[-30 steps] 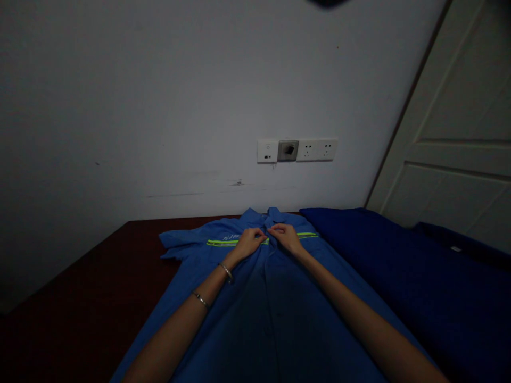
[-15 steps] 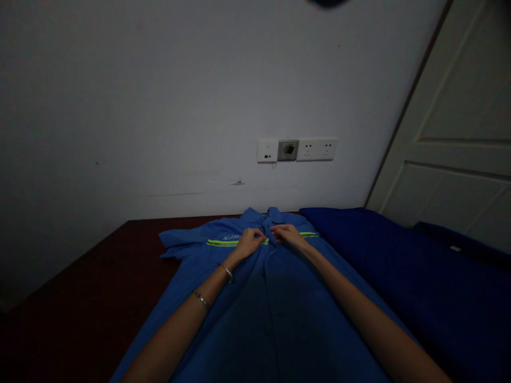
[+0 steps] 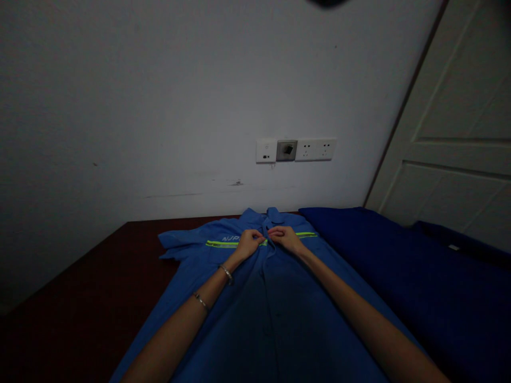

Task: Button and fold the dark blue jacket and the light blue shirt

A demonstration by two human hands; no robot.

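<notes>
A blue short-sleeved shirt [image 3: 235, 319] lies spread face up, its collar toward the wall. Across its chest runs a yellow-green reflective stripe, with white letters above it on the left. My left hand [image 3: 249, 243], below a wrist with two bracelets, pinches the front edge of the shirt at chest height. Close beside it, my right hand [image 3: 285, 238] is closed on the other side of the shirt's front opening. The fingertips nearly meet at the placket. Any button between them is too small and dark to make out.
The shirt lies on a dark red-brown surface [image 3: 80, 276]. A darker blue cloth [image 3: 399, 266] is spread along the right. Behind stands a pale wall with a row of sockets [image 3: 315, 150]; a panelled door [image 3: 459, 133] leans into view at right.
My right hand has shifted slightly left, closer to my left hand, and its fingers are drawn in at the placket. My left hand keeps its pinch. The shirt lies nearly as before.
</notes>
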